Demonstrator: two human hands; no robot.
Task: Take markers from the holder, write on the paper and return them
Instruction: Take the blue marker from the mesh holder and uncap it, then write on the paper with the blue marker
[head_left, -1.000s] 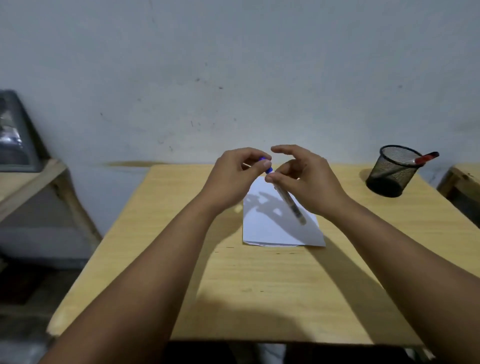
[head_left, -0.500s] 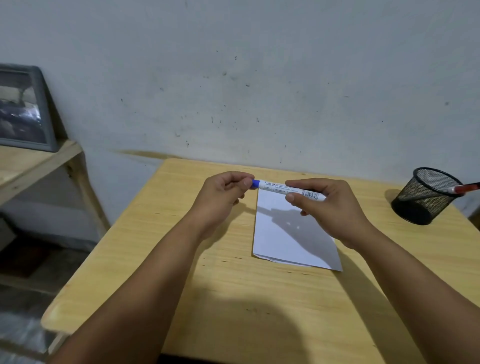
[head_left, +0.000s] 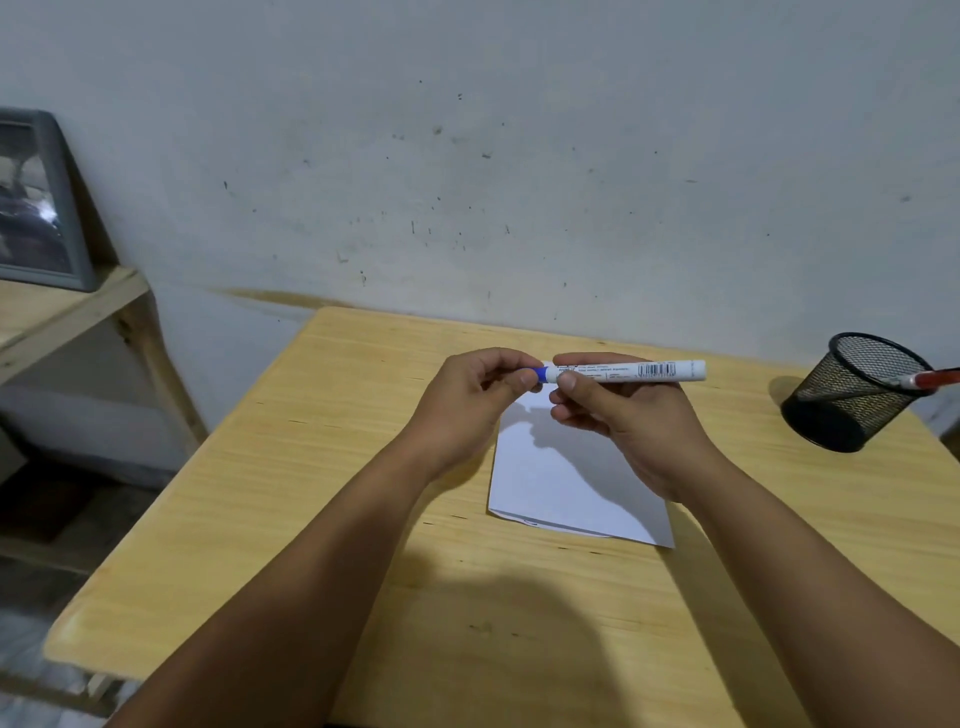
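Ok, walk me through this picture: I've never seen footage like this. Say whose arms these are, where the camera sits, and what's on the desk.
No machine here: a person's two bare arms, filmed by a wide-angle camera worn on the head, looking forward and down. The right hand holds a white marker level above a white sheet of paper on the wooden desk. The left hand pinches the marker's blue end; whether that is a cap is unclear. At the far right stands a black mesh holder with a red marker leaning out.

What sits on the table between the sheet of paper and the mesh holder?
Nothing: in the head view, the stretch of wooden table between the white paper and the black mesh holder is bare.
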